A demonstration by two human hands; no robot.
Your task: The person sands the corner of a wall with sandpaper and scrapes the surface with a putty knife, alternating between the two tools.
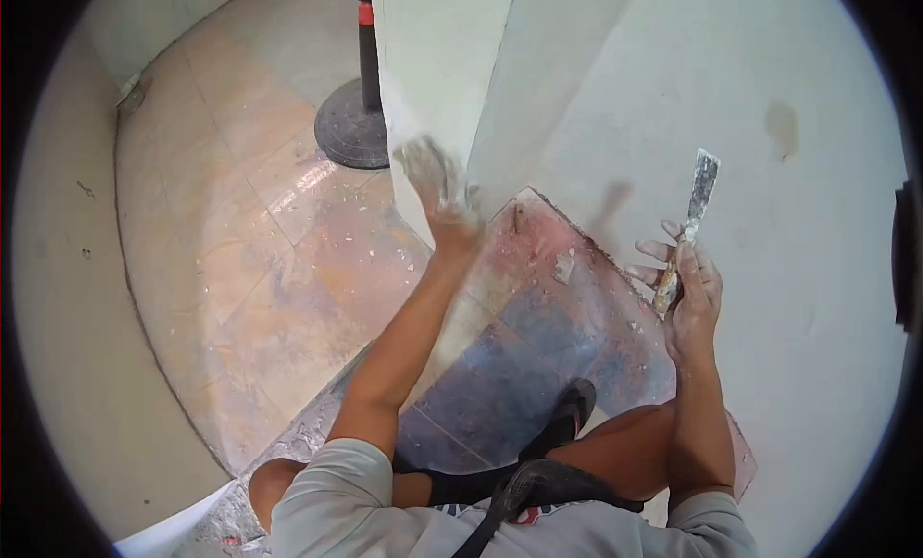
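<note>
My right hand (687, 284) is closed round the handle of a putty knife (703, 188), whose plaster-stained blade points up, in front of the pale wall at the right. Whitish powder or plaster coats my left hand (437, 183), which is raised against the lower part of a white wall edge (442, 68). Its fingers look spread and point up and to the left, somewhat blurred. I see nothing held in it.
A black round base with a post (351, 125) stands on the tiled floor (240, 270) beyond my left hand. Plaster bits litter the tiles. A sandalled foot (574, 404) is below, and a brownish spot marks the right wall (782, 128).
</note>
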